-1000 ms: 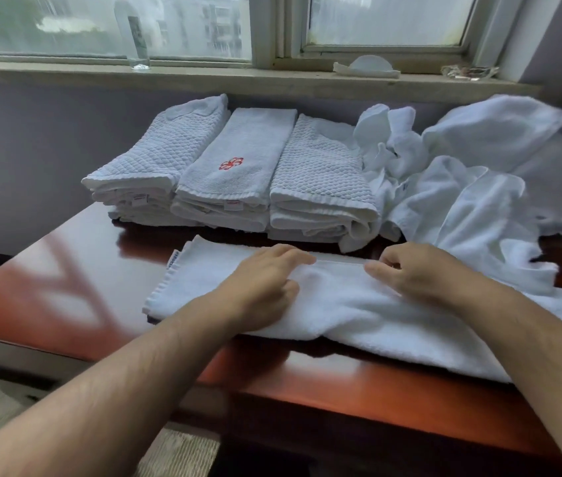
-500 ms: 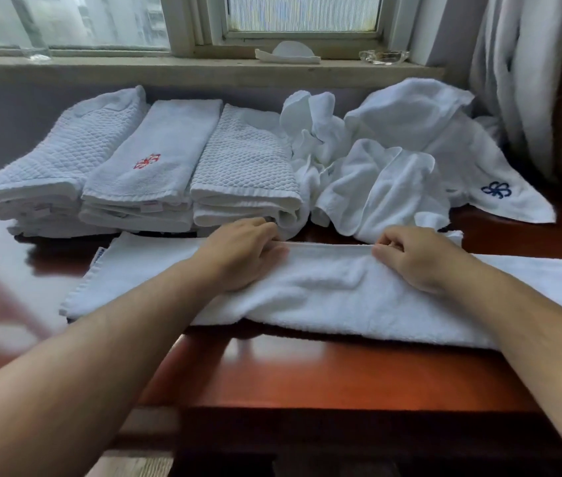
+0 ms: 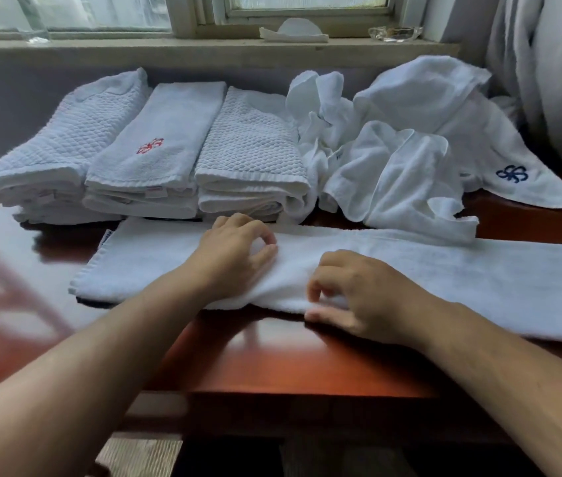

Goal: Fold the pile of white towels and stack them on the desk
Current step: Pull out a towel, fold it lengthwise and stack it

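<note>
Red-brown wood desk (image 3: 272,366), glossy, window light reflected at its left end. Three folded stacks are lined up along the back, side by side and touching: left waffle-weave stack (image 3: 55,149), red-emblem stack (image 3: 159,146) in the middle, right waffle-weave stack (image 3: 248,156). In front of them a long white towel (image 3: 479,277) is laid flat across the desk as a narrow strip. Its left end is squared off below the first two stacks and its right end is cut off by the frame edge.

Left forearm is brought in from bottom left, angled up and right. Left hand (image 3: 234,256) is set palm-down on the strip near its far edge. Fingers are curled, and thumb and index tips are closed into a ring with a bit of the top layer pinched.

Right forearm is brought in from bottom right. Right hand (image 3: 355,290) is placed at the strip's near edge, just right of the left hand and not touching it. Fingers are curled over the edge and the thumb is laid along the desk beside it, so the edge is pinched.

Behind the right hand the unfolded pile (image 3: 403,156) is heaped against the third stack. A blue-emblem towel (image 3: 510,173) is draped off the pile's right side onto the desk. A curtain (image 3: 541,63) is hung at far right. A glass dish (image 3: 394,32) is seen on the windowsill (image 3: 203,51).
</note>
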A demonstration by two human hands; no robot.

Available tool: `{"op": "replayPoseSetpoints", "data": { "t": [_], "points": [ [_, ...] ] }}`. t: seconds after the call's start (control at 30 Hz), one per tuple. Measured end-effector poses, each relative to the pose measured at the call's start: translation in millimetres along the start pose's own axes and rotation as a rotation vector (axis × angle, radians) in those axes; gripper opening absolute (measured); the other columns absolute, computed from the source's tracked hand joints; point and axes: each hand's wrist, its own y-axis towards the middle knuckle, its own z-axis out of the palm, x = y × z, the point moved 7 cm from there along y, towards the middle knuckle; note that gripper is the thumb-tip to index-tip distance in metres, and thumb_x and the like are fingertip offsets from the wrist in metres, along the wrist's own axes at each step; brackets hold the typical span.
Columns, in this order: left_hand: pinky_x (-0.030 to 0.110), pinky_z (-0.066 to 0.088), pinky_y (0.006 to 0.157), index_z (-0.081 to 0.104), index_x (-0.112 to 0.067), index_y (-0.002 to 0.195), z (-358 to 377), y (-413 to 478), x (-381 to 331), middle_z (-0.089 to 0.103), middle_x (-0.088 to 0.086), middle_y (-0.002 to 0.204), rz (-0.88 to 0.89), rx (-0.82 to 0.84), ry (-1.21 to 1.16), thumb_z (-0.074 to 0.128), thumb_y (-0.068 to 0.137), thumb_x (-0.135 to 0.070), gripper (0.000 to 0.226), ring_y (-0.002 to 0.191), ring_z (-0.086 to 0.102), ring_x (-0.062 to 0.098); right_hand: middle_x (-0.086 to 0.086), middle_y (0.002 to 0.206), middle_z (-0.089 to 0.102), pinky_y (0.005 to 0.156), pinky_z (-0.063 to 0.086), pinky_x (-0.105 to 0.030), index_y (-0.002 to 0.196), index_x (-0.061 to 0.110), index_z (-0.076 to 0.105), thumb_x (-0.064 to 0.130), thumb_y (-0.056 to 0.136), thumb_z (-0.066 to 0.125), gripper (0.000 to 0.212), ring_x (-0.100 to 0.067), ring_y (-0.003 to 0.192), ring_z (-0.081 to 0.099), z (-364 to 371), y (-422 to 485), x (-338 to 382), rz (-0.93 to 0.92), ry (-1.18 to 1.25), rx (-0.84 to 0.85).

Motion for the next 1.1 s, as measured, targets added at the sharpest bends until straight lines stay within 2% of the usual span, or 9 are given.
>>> {"op": "replayPoseSetpoints", "data": {
  "t": [0.2, 0.33, 0.4, 0.47, 0.57, 0.7, 0.8, 0.97, 1.1],
  "points": [
    [0.042, 0.037, 0.103, 0.057, -0.035, 0.1, -5.8, 13.0, 2.7, 0.053, -0.008, 0.107, 0.017, 0.022, 0.024, 0.062, 0.094, -0.045, 0.013, 0.112, 0.045, 0.02, 0.012, 0.088, 0.055, 0.078, 0.041, -0.019, 0.088, 0.026, 0.068, 0.035, 0.089, 0.076, 0.012, -0.005, 0.087, 0.051, -10.0, -2.5, -0.9, 0.008, 0.126, 0.009],
    [0.037, 0.029, 0.088, 0.047, -0.033, 0.094, -3.8, 19.0, 1.2, 0.045, -0.012, 0.099, 0.028, -0.008, 0.028, 0.055, 0.099, -0.038, 0.011, 0.102, 0.04, 0.016, 0.013, 0.084, 0.059, 0.071, 0.04, -0.013, 0.079, 0.033, 0.066, 0.042, 0.085, 0.078, 0.016, -0.006, 0.086, 0.056, -13.4, -8.1, -9.3, 0.086, 0.185, 0.119],
    [0.036, 0.028, 0.087, 0.046, -0.032, 0.094, -2.6, 20.9, 2.4, 0.047, -0.014, 0.097, 0.032, -0.015, 0.035, 0.052, 0.099, -0.043, 0.013, 0.101, 0.043, 0.017, 0.012, 0.083, 0.062, 0.075, 0.045, -0.02, 0.075, 0.031, 0.068, 0.044, 0.086, 0.076, 0.019, -0.007, 0.084, 0.058, -19.3, -7.1, -18.5, 0.124, 0.207, 0.024],
    [0.037, 0.031, 0.089, 0.049, -0.033, 0.098, -1.8, 22.7, 4.0, 0.048, -0.019, 0.094, 0.017, 0.024, 0.046, 0.052, 0.095, -0.057, 0.024, 0.097, 0.045, 0.013, 0.008, 0.095, 0.066, 0.09, 0.047, -0.033, 0.09, 0.026, 0.073, 0.041, 0.091, 0.07, 0.016, -0.012, 0.097, 0.059, -34.0, -5.0, -45.3, 0.275, 0.114, -0.158],
    [0.036, 0.039, 0.088, 0.056, -0.033, 0.105, 0.4, 27.2, 0.2, 0.052, -0.018, 0.094, 0.016, 0.145, 0.098, 0.057, 0.086, -0.069, 0.041, 0.092, 0.048, 0.011, 0.001, 0.124, 0.057, 0.106, 0.042, -0.046, 0.12, 0.027, 0.065, 0.054, 0.092, 0.058, 0.04, -0.024, 0.125, 0.047, -38.8, -12.8, -96.2, 0.672, -0.19, -0.027],
    [0.025, 0.035, 0.059, 0.063, -0.025, 0.093, -2.7, 32.2, -7.0, 0.059, -0.011, 0.082, 0.088, 0.228, 0.058, 0.069, 0.084, -0.061, 0.037, 0.073, 0.053, 0.006, 0.009, 0.102, 0.057, 0.084, 0.049, -0.036, 0.088, 0.029, 0.06, 0.067, 0.083, 0.063, 0.038, -0.014, 0.096, 0.055, -38.4, -20.7, -119.1, 0.698, -0.095, 0.065],
    [0.017, 0.032, 0.051, 0.056, -0.019, 0.085, -7.2, 34.8, -12.6, 0.056, -0.009, 0.074, 0.143, 0.199, 0.024, 0.071, 0.087, -0.052, 0.036, 0.063, 0.045, 0.007, 0.008, 0.086, 0.059, 0.063, 0.039, -0.028, 0.081, 0.03, 0.056, 0.059, 0.089, 0.063, 0.031, -0.01, 0.077, 0.056, -41.9, -25.3, -121.5, 0.677, -0.053, 0.093],
    [0.025, 0.034, 0.057, 0.05, -0.026, 0.093, -18.2, 42.4, -19.6, 0.054, -0.016, 0.082, 0.174, 0.005, 0.058, 0.066, 0.09, -0.051, 0.03, 0.074, 0.051, 0.013, 0.005, 0.079, 0.06, 0.061, 0.038, -0.03, 0.078, 0.029, 0.051, 0.048, 0.096, 0.06, 0.028, -0.012, 0.073, 0.056, -50.8, -22.5, -122.3, 0.663, 0.049, -0.123],
    [0.038, 0.041, 0.089, 0.051, -0.03, 0.107, -7.9, 37.1, -17.7, 0.061, -0.007, 0.114, 0.166, -0.081, 0.228, 0.057, 0.093, -0.053, 0.027, 0.113, 0.055, 0.021, 0.004, 0.09, 0.06, 0.082, 0.046, -0.039, 0.086, 0.024, 0.057, 0.042, 0.095, 0.064, 0.021, -0.02, 0.091, 0.057, -46.3, -22.0, -113.8, 0.641, -0.16, -0.223]
  ]
}}
